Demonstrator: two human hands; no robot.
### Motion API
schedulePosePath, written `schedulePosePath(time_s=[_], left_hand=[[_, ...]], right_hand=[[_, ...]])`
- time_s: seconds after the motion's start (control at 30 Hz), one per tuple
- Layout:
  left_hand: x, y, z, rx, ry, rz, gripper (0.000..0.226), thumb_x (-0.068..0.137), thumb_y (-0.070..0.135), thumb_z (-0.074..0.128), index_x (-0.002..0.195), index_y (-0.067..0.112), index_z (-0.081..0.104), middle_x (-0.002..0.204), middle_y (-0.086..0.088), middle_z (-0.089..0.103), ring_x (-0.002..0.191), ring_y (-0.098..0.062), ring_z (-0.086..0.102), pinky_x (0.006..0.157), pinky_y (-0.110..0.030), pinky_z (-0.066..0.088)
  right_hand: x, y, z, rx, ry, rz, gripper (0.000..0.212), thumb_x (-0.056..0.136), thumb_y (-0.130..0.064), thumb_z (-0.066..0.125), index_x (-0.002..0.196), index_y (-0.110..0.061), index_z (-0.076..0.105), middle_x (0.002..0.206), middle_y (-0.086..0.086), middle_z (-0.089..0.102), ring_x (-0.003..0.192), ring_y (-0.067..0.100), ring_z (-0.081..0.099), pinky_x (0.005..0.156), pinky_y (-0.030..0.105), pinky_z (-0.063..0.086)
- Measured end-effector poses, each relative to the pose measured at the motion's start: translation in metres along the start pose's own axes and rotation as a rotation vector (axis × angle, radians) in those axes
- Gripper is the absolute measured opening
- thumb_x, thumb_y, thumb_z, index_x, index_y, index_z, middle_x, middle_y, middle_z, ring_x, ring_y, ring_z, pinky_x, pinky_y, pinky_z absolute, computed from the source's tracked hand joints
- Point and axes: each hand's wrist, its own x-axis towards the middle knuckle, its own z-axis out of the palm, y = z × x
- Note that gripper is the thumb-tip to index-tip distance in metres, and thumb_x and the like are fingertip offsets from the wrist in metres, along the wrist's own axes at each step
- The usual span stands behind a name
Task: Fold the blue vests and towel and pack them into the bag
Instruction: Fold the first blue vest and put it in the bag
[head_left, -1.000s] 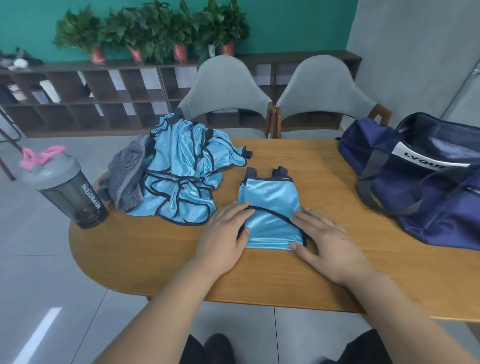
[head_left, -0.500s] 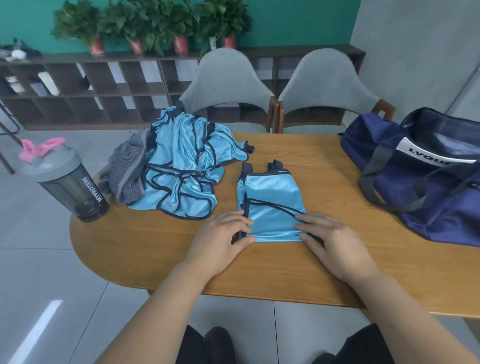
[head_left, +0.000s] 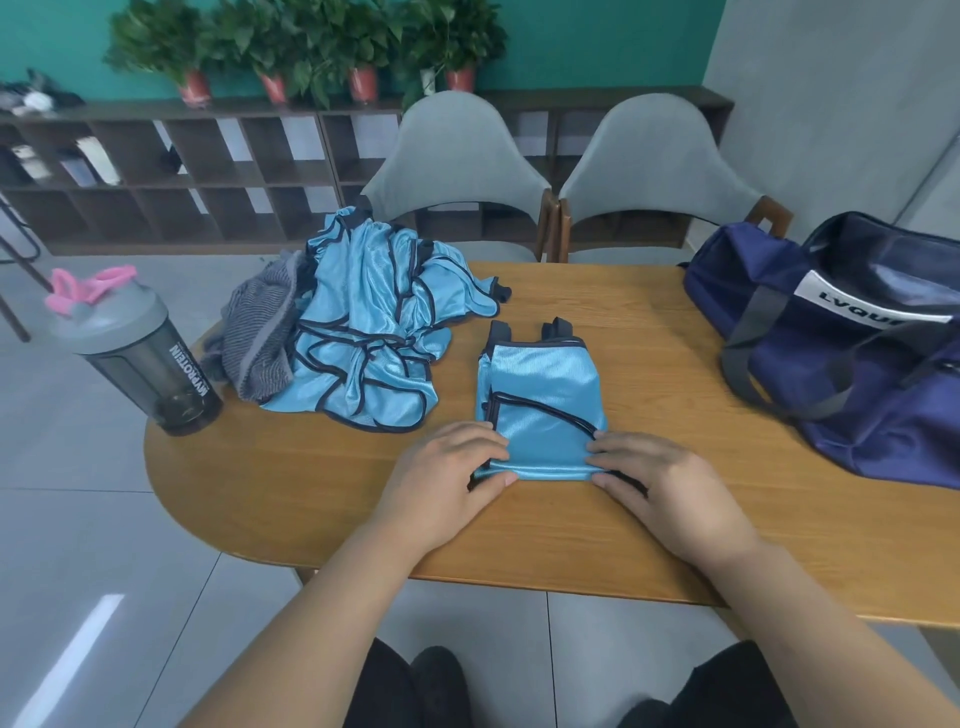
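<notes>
Both forearms reach in from the near edge over the wooden counter (head_left: 311, 499). The left hand (head_left: 447, 478) sits at the near left corner of the folded vest (head_left: 545, 410). Its fingers (head_left: 467, 441) are bent over the top of the cloth and its thumb is tucked against the near edge, so it pinches that corner. The right hand (head_left: 670, 488) mirrors it at the near right corner, fingers curled on the cloth and thumb at the edge, with a bit of dark trim showing beneath it. The folded vest lies flat near the middle of the counter as a compact shiny blue rectangle. Its two dark-edged straps point to the far side.

Farther and to the left, well apart from the folded one, is a loose pile of blue vests (head_left: 369, 332) with dark piping. A crumpled grey towel (head_left: 260, 332) touches the pile's left side. A smoky shaker bottle (head_left: 140, 358) with a grey lid and pink loop stands upright at the counter's left end, just beside the towel. At the right end rests the navy bag (head_left: 852, 353), its top open and grey straps hanging down its side.

Beyond the far edge are two grey chairs (head_left: 457, 156). Behind them a low dark shelf (head_left: 156, 171) carries a row of potted plants (head_left: 311, 41) against a teal wall.
</notes>
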Motion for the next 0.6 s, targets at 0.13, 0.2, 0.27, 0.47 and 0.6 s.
schedulePosePath(time_s=[0.13, 0.2, 0.27, 0.47, 0.6], left_hand=[[0.001, 0.001, -0.003, 0.011, -0.029, 0.013, 0.038, 0.095, 0.057, 0.069, 0.123, 0.031, 0.074, 0.129, 0.021, 0.067, 0.132, -0.001, 0.052, 0.109, -0.036, 0.047], [0.001, 0.004, -0.005, 0.018, -0.042, 0.025, 0.037, 0.095, 0.050, 0.069, 0.127, 0.031, 0.072, 0.130, 0.020, 0.066, 0.132, -0.001, 0.052, 0.110, -0.037, 0.046], [0.001, 0.006, -0.006, 0.030, -0.049, 0.033, 0.036, 0.095, 0.042, 0.068, 0.129, 0.031, 0.071, 0.130, 0.020, 0.066, 0.132, -0.001, 0.052, 0.111, -0.036, 0.045], [-0.001, 0.007, -0.006, 0.000, 0.003, 0.006, 0.024, 0.101, 0.033, 0.067, 0.123, 0.026, 0.074, 0.127, 0.013, 0.071, 0.122, -0.007, 0.062, 0.104, -0.038, 0.052], [0.000, 0.010, -0.010, -0.028, 0.023, -0.030, 0.023, 0.104, 0.040, 0.062, 0.120, 0.030, 0.074, 0.116, 0.016, 0.075, 0.106, -0.007, 0.068, 0.086, -0.037, 0.058]], right_hand=[[-0.001, -0.007, -0.004, -0.043, 0.044, 0.011, 0.018, 0.100, -0.027, 0.067, 0.113, -0.021, 0.078, 0.124, -0.012, 0.071, 0.115, 0.007, 0.068, 0.102, 0.025, 0.051], [-0.001, -0.009, -0.006, -0.043, 0.053, 0.022, 0.016, 0.102, -0.026, 0.065, 0.113, -0.021, 0.075, 0.120, -0.015, 0.070, 0.111, 0.005, 0.068, 0.097, 0.023, 0.052], [-0.001, -0.010, -0.007, -0.039, 0.063, 0.035, 0.016, 0.103, -0.026, 0.062, 0.114, -0.022, 0.074, 0.119, -0.016, 0.068, 0.109, 0.005, 0.067, 0.093, 0.024, 0.054], [0.000, -0.010, -0.009, -0.005, 0.013, -0.008, 0.023, 0.098, -0.038, 0.071, 0.114, -0.021, 0.071, 0.125, -0.010, 0.060, 0.117, 0.009, 0.060, 0.098, 0.028, 0.051], [0.001, -0.010, -0.009, -0.001, -0.021, 0.016, 0.032, 0.094, -0.046, 0.074, 0.118, -0.024, 0.071, 0.122, -0.013, 0.056, 0.116, 0.006, 0.059, 0.096, 0.029, 0.052]])
